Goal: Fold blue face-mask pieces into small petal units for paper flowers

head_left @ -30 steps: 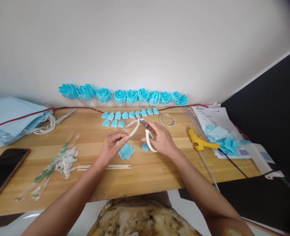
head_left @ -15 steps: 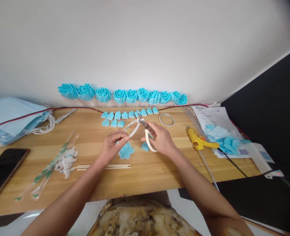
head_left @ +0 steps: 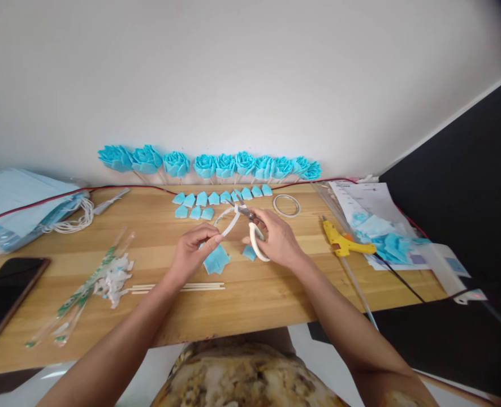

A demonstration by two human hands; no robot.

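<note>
The person's two hands are apart from each other above the wooden tabletop (head_left: 259,308), each closed on something; the left hand (head_left: 196,249) pinches a thin white tape ring (head_left: 230,226) between thumb and fingers, so that it stands tilted up toward the scissors; the right hand (head_left: 276,236) grips white-handled scissors (head_left: 257,240), blades pointing up and away from the body and slightly spread, close to the far edge of the tape ring, where a white tape end shows; whether the blades touch that end I cannot tell.

Below the hands lie two blue pieces, a larger cut piece (head_left: 216,260) near the left fingers and a smaller piece (head_left: 249,252) partly behind the scissors' handle; beyond them, blue petals (head_left: 202,199) lie in two rows, the nearer one of three; a second tape ring (head_left: 286,206) lies flat to their right.

Along the wall leans a row of blue artificial roses (head_left: 176,164) on thin stems; pale wooden sticks (head_left: 203,284) lie partly behind the left forearm, with crumpled white scraps (head_left: 112,278) and clear green-printed wrappers (head_left: 81,294) beside them; a dark phone (head_left: 11,297) lies farther left; on the right a yellow glue gun (head_left: 347,245) rests near papers (head_left: 373,196) and heaped blue scraps (head_left: 394,247).
</note>
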